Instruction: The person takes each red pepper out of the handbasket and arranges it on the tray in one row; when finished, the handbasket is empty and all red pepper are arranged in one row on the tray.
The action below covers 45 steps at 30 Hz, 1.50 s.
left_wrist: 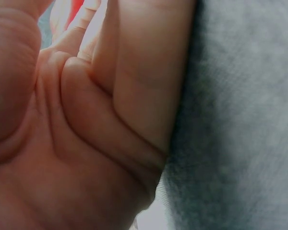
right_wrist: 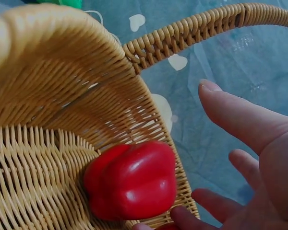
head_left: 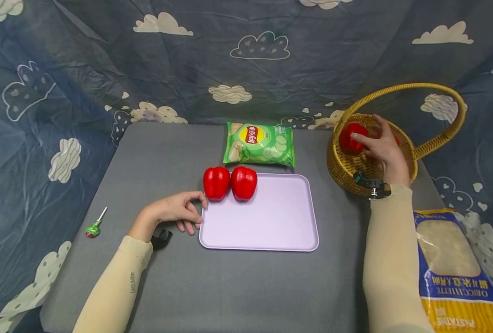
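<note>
Over the wicker basket [head_left: 338, 162] my right hand [head_left: 385, 148] spreads its fingers, thumb apart from them, gripping nothing. Beside the thumb a red bell pepper [right_wrist: 134, 182] lies inside the basket. More red shows beneath the fingers, mostly hidden by the hand. At the left rim of a lilac tray [head_left: 263, 217], my left hand [head_left: 177, 210] rests with loosely bent fingers, their tips at the edge. Two red bell peppers, one on the left [head_left: 216, 184] and one on the right [head_left: 244, 183], stand side by side at the tray's back left corner.
Behind the tray lies a green bag of chips [head_left: 260, 144]. A wrapped lollipop [head_left: 94, 226] is at the far left of the grey table [head_left: 180, 286]. To the right is a blue and yellow pasta bag [head_left: 459, 268]. The basket's tall handle [head_left: 421, 86] arches up beside my right hand.
</note>
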Tool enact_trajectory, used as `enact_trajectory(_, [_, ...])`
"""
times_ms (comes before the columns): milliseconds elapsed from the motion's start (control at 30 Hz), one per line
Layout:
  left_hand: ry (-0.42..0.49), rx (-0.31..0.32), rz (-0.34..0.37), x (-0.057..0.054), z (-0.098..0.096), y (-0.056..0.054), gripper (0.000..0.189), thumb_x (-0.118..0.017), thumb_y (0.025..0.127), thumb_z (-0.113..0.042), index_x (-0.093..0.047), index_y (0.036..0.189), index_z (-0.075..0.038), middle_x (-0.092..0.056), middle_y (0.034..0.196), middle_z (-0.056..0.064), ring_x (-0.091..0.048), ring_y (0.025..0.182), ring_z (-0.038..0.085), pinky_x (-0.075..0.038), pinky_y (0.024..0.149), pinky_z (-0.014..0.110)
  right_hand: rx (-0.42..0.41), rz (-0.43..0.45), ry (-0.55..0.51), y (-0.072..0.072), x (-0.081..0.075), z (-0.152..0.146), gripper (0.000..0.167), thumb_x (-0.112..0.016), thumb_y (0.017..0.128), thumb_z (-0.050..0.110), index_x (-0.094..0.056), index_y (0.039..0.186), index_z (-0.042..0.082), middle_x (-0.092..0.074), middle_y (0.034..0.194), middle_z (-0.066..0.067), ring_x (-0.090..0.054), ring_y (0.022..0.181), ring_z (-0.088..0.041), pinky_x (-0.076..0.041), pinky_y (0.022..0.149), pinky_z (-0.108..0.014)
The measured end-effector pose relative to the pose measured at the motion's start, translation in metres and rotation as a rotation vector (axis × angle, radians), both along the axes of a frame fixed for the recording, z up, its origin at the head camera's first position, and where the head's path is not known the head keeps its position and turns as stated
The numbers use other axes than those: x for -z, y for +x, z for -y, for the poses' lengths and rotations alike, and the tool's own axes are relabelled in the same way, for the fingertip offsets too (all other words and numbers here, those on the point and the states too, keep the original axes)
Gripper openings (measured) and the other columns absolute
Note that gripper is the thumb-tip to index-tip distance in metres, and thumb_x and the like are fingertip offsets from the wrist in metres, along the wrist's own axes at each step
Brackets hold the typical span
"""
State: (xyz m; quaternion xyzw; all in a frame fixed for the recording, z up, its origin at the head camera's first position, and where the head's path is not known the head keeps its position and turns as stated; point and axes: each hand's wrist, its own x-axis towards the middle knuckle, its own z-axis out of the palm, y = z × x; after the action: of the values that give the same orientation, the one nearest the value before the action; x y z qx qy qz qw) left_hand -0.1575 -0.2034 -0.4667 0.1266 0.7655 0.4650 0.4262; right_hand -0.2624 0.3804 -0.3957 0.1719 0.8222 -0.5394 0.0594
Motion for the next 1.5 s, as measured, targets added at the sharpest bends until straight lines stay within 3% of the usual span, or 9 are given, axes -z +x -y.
enact_trajectory(67, [0.000,-0.003,0.002,-0.001,0.000,0.000,0.039,-0.076,0.097,-0.019,-0.052,0.127,-0.012,-0.081,0.090,0.011,-0.080,0.071,0.024,-0.057,0.055,0.030,-0.004,0.009,0.002,-0.002,0.001,0.000,0.103,-0.076,0.093,0.051,-0.005,0.168,0.048,-0.001,0.182,-0.004,-0.035,0.146,-0.030,-0.054,0.077,-0.011])
enact_trajectory(200, [-0.001,-0.011,0.010,-0.001,0.000,0.001,0.038,-0.076,0.097,-0.018,-0.053,0.126,-0.013,-0.081,0.090,0.012,-0.080,0.071,0.024,-0.057,0.055,0.029,-0.026,0.031,0.011,-0.007,0.001,0.000,0.103,-0.075,0.095,0.051,-0.003,0.168,0.048,0.002,0.182,-0.004,-0.026,0.156,-0.035,-0.054,0.105,-0.026])
enact_trajectory(300, [0.003,-0.015,0.017,-0.001,0.000,0.001,0.037,-0.077,0.097,-0.018,-0.054,0.125,-0.014,-0.081,0.090,0.012,-0.080,0.071,0.024,-0.057,0.055,0.029,-0.043,0.041,0.002,-0.011,0.002,0.001,0.104,-0.075,0.096,0.048,-0.001,0.168,0.046,0.004,0.182,-0.007,-0.019,0.161,-0.039,-0.039,0.126,-0.047])
enact_trajectory(367, [0.008,-0.012,0.016,0.000,0.000,0.001,0.037,-0.076,0.097,-0.018,-0.053,0.125,-0.013,-0.081,0.089,0.012,-0.080,0.071,0.024,-0.057,0.055,0.029,-0.047,0.036,-0.015,-0.013,0.002,0.002,0.104,-0.076,0.097,0.044,0.000,0.169,0.046,0.007,0.181,-0.008,-0.015,0.163,-0.041,-0.030,0.130,-0.056])
enact_trajectory(467, [0.012,-0.010,0.017,0.001,0.001,0.000,0.037,-0.076,0.097,-0.017,-0.052,0.126,-0.012,-0.081,0.089,0.011,-0.079,0.070,0.023,-0.057,0.055,0.029,-0.053,0.025,-0.025,-0.017,0.003,0.002,0.105,-0.076,0.097,0.040,0.001,0.169,0.044,0.010,0.181,-0.009,-0.010,0.165,-0.043,-0.025,0.130,-0.061])
enact_trajectory(600, [0.012,-0.009,0.014,0.001,0.001,0.000,0.038,-0.076,0.097,-0.016,-0.052,0.126,-0.011,-0.080,0.088,0.011,-0.079,0.070,0.022,-0.056,0.055,0.029,-0.060,0.025,-0.001,-0.019,0.004,0.002,0.102,-0.074,0.099,0.037,0.000,0.169,0.043,0.010,0.181,-0.009,-0.012,0.165,-0.044,-0.028,0.128,-0.061])
enact_trajectory(900, [0.016,0.003,0.005,0.001,0.000,0.000,0.037,-0.075,0.097,-0.016,-0.052,0.126,-0.010,-0.080,0.087,0.010,-0.079,0.070,0.021,-0.056,0.054,0.029,-0.064,0.056,0.098,-0.022,0.007,-0.001,0.094,-0.072,0.101,0.036,-0.009,0.170,0.040,-0.004,0.181,-0.010,-0.038,0.141,-0.035,-0.046,0.120,-0.043])
enact_trajectory(1167, [0.014,0.006,0.002,0.000,0.000,0.000,0.036,-0.075,0.098,-0.016,-0.052,0.126,-0.010,-0.080,0.087,0.009,-0.079,0.070,0.021,-0.056,0.054,0.029,-0.103,0.095,0.118,-0.022,0.006,0.000,0.099,-0.075,0.099,0.036,-0.009,0.172,0.028,-0.009,0.179,-0.019,-0.021,0.158,-0.048,-0.026,0.130,-0.062])
enact_trajectory(1500, [0.011,0.006,-0.001,-0.001,-0.001,0.001,0.035,-0.075,0.098,-0.016,-0.052,0.124,-0.011,-0.080,0.087,0.009,-0.079,0.070,0.021,-0.056,0.054,0.029,-0.164,0.128,0.199,-0.021,0.008,0.002,0.095,-0.075,0.098,0.040,-0.018,0.170,0.015,-0.018,0.174,-0.027,-0.023,0.153,-0.053,-0.027,0.125,-0.070])
